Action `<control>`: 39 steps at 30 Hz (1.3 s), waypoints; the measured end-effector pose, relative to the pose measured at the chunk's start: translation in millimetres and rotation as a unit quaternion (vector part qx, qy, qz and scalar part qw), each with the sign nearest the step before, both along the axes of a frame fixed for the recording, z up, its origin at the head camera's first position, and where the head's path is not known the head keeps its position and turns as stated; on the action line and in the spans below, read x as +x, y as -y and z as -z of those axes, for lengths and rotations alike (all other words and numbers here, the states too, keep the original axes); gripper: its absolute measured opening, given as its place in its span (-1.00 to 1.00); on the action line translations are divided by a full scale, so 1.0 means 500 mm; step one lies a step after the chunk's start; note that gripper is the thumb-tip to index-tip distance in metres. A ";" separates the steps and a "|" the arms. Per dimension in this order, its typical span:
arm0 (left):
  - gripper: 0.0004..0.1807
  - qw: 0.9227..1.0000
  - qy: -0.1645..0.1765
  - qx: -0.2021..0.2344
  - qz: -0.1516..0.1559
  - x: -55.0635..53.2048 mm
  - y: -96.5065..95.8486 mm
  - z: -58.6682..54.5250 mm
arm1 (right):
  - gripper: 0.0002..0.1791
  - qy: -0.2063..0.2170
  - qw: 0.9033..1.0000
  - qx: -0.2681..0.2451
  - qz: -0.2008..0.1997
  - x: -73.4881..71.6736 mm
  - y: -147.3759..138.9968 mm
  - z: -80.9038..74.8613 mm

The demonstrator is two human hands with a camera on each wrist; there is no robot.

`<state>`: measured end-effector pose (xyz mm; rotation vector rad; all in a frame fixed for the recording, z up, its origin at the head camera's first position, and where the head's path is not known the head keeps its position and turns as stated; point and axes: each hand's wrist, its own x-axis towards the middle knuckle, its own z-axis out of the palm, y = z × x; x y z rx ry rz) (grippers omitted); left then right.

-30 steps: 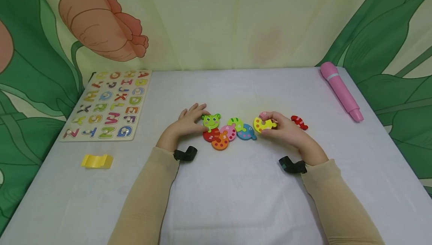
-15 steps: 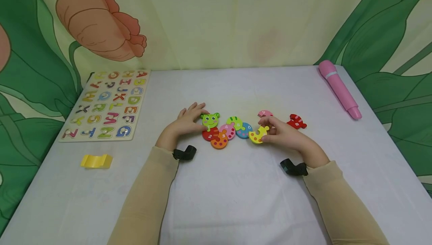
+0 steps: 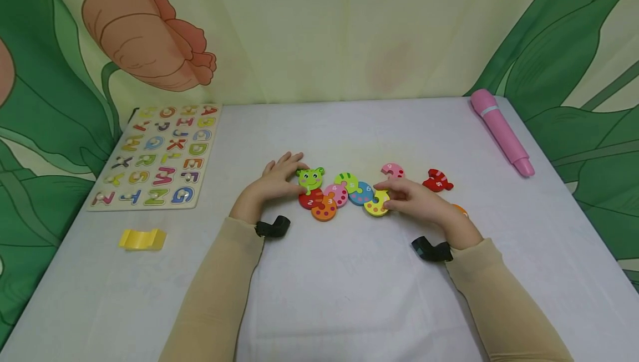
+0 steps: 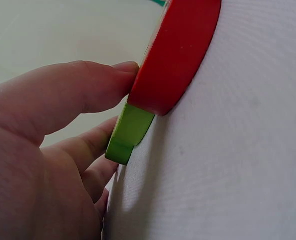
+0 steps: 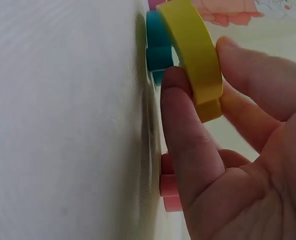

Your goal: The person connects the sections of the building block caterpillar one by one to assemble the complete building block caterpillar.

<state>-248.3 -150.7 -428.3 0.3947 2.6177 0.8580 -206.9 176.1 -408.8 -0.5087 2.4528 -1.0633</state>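
Note:
A caterpillar puzzle of joined numbered pieces lies mid-table: a smiling green head piece (image 3: 310, 178), red (image 3: 309, 199), orange (image 3: 324, 208), pink (image 3: 337, 194), green-striped (image 3: 346, 181) and blue (image 3: 360, 194) pieces. My left hand (image 3: 276, 183) rests at the head end, fingers loosely spread, thumb tip touching the red piece in the left wrist view. My right hand (image 3: 418, 199) pinches a yellow dotted piece (image 5: 195, 47) between thumb and fingers. It is tilted, its near edge raised off the cloth, overlapping the blue piece's knob (image 5: 159, 58).
Loose pieces lie by my right hand: pink (image 3: 393, 171), red-striped (image 3: 437, 181), and an orange one (image 3: 460, 210) partly behind the wrist. A letter board (image 3: 155, 157) and a yellow block (image 3: 142, 239) are at left; a pink microphone-shaped toy (image 3: 501, 132) is back right.
My right hand has brought the yellow piece left and toward me, from beside the loose pink piece to the blue piece's end. My left hand has stayed put.

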 end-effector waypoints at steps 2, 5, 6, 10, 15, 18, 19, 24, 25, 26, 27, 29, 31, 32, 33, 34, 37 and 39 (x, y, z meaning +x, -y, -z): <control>-0.45 1.000 -0.001 0.000 0.000 0.001 0.000 0.000 | -0.45 0.005 1.000 0.004 -0.005 0.000 0.000 0.002; -0.44 1.000 -0.003 -0.003 0.001 0.001 -0.001 0.001 | -0.38 0.011 1.000 0.004 -0.011 0.002 0.000 0.005; -0.45 1.000 -0.003 -0.004 0.001 0.001 -0.001 0.001 | -0.35 0.010 1.000 0.004 -0.015 0.003 0.001 0.006; -0.45 1.000 -0.003 -0.006 0.000 0.001 -0.002 0.000 | -0.32 -0.003 1.000 0.006 -0.024 0.005 0.004 0.007; -0.45 1.000 -0.002 -0.005 0.000 0.002 -0.003 0.000 | -0.48 -0.005 1.000 0.007 -0.012 0.005 0.006 0.009; -0.45 1.000 -0.003 -0.005 0.000 0.001 -0.003 0.001 | -0.54 -0.002 1.000 0.007 -0.002 0.005 0.006 0.010; -0.45 1.000 -0.003 -0.005 -0.001 0.001 -0.003 0.001 | -0.54 -0.002 1.000 0.006 0.001 0.004 0.006 0.010; -0.46 1.000 -0.003 -0.005 -0.002 0.000 -0.002 0.002 | -0.50 -0.003 1.000 -0.009 -0.001 0.003 0.004 0.010; -0.45 1.000 -0.003 -0.005 -0.001 0.000 -0.002 0.001 | -0.48 -0.004 1.000 -0.010 -0.004 0.003 0.003 0.010; -0.45 1.000 -0.003 -0.004 -0.001 0.000 -0.002 0.001 | -0.47 -0.004 1.000 -0.012 -0.007 0.003 0.003 0.009; -0.45 1.000 -0.003 -0.004 -0.001 0.000 -0.001 0.000 | -0.46 -0.004 1.000 -0.013 -0.010 0.004 0.002 0.008; -0.45 1.000 -0.002 -0.004 -0.001 0.001 -0.002 -0.001 | -0.44 -0.004 1.000 -0.012 -0.014 0.005 0.003 0.006; -0.45 1.000 -0.002 -0.004 -0.001 0.002 -0.001 -0.001 | -0.43 -0.010 1.000 -0.007 -0.016 0.007 0.004 0.004; -0.45 1.000 -0.002 -0.004 -0.001 0.001 -0.001 -0.001 | -0.43 -0.013 1.000 0.000 -0.014 0.008 0.005 0.004; -0.45 1.000 -0.002 -0.004 -0.001 0.001 -0.001 0.000 | -0.43 -0.020 1.000 0.008 -0.014 0.009 0.006 0.004; -0.45 1.000 -0.002 -0.004 -0.001 0.001 -0.001 0.000 | -0.43 -0.028 0.999 0.019 -0.016 0.009 0.008 0.003; -0.45 1.000 -0.002 -0.006 -0.001 0.001 -0.001 0.000 | -0.44 -0.059 0.996 0.065 -0.023 0.012 0.014 0.004; -0.45 1.000 -0.002 -0.005 -0.001 0.002 -0.002 -0.001 | -0.45 -0.072 0.993 0.084 -0.029 0.012 0.017 0.005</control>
